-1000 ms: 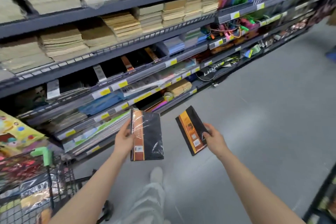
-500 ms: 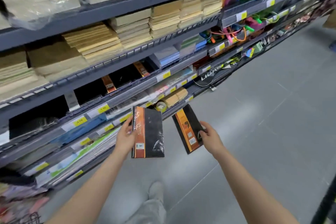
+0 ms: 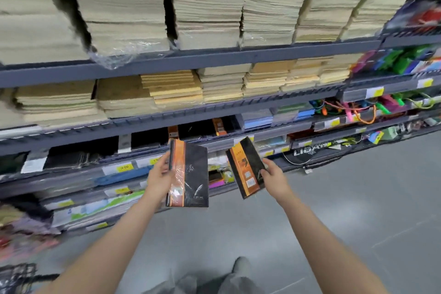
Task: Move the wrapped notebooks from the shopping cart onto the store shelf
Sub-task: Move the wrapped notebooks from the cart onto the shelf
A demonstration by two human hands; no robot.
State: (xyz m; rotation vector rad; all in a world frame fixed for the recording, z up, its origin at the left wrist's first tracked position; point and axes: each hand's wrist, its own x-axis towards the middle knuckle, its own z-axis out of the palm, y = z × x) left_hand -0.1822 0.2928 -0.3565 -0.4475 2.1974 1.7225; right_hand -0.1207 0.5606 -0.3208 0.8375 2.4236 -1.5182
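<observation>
My left hand and right hand each grip a plastic-wrapped black-and-orange notebook, upright, just below the matching black notebooks' shelf row.

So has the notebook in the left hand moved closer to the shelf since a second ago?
Yes. The left hand has carried its notebook up toward the shelf of matching black notebooks; its top edge now overlaps that shelf's rail.

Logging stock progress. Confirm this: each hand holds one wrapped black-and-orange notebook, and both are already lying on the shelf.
Not quite. In the head view the left hand grips one notebook and the right hand the other notebook, but both are in the air in front of the shelf, not lying on it.
</observation>
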